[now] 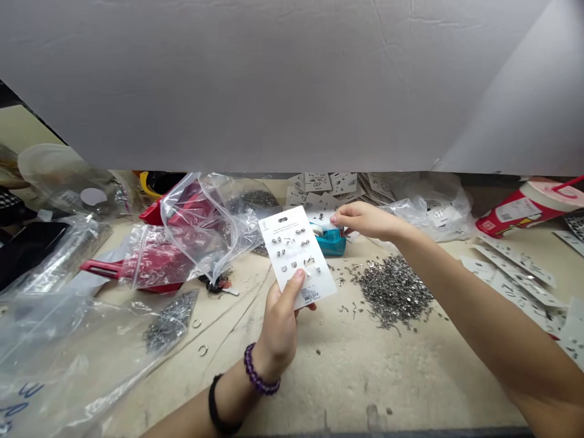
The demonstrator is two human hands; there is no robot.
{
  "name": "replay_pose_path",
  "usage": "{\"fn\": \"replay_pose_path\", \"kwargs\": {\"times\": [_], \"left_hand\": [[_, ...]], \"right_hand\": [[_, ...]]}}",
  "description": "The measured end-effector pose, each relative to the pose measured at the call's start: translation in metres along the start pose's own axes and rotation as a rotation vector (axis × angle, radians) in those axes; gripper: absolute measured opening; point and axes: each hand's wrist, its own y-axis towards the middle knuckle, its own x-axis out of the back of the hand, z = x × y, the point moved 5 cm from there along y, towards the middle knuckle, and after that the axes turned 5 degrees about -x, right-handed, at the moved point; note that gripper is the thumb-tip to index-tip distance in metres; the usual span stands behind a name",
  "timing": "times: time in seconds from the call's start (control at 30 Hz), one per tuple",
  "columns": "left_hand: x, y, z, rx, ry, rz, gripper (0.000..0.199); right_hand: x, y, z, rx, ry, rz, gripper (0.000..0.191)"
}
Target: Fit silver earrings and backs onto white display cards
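Left grip (279,322) on jewellery card (298,252); right grip (365,220) at tape dispenser (333,244)

Item 1: jewellery card, white, one, tilted, held above the surface (347,377); small paired studs (305,243) on its face. Left grip: thumb across the lower face, fingers behind.
Item 2: tape dispenser, teal, one, partly hidden by the card. Right grip: thumb and forefinger brought together just above it; whether they pinch a strip of tape cannot be told.
Item 3: pile of loose metal pieces (395,292), right of the card.
Item 4: printed cards (342,184), at the back.
Handling note, by judgement: the step looks like taking tape for the card. Best to keep the thumb off the studs, the card unbent, the pull short and even, and the sticky side clear of loose pieces.
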Motion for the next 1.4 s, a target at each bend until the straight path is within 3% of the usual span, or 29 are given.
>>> {"fn": "replay_pose_path", "kwargs": {"times": [0.17,0.27,0.4,0.53,0.63,0.73,0.83,1.1,1.4], "left_hand": [[0.000,-0.001,0.003,0.008,-0.002,0.007,0.025],[0.000,0.000,0.005,0.037,-0.019,-0.006,0.025],[0.000,0.001,0.006,0.062,-0.044,-0.031,0.027],[0.000,0.001,0.006,0.050,-0.046,-0.025,0.026],[0.000,0.001,0.006,0.063,-0.035,-0.026,0.025],[-0.001,0.001,0.008,0.094,-0.023,-0.032,0.026],[-0.001,0.001,0.009,0.110,-0.015,-0.052,0.026],[-0.001,0.001,0.009,0.113,-0.020,-0.066,0.028],[-0.001,-0.001,0.009,0.122,-0.011,-0.067,0.031]], "right_hand": [[-0.006,-0.010,-0.013,-0.013,0.414,0.069,0.018],[-0.009,-0.014,-0.022,-0.026,0.543,0.022,0.017],[-0.009,-0.015,-0.033,-0.073,0.479,-0.083,0.020],[0.000,-0.019,-0.043,-0.187,0.389,-0.275,0.022],[-0.002,-0.023,-0.045,-0.247,0.294,-0.268,0.036],[-0.008,-0.023,-0.041,-0.218,0.172,-0.249,0.048],[-0.011,-0.022,-0.036,-0.126,0.160,-0.320,0.038],[-0.023,-0.019,-0.049,-0.099,0.751,-0.169,0.019],[-0.029,-0.020,-0.054,-0.095,0.802,-0.135,0.011]]}}
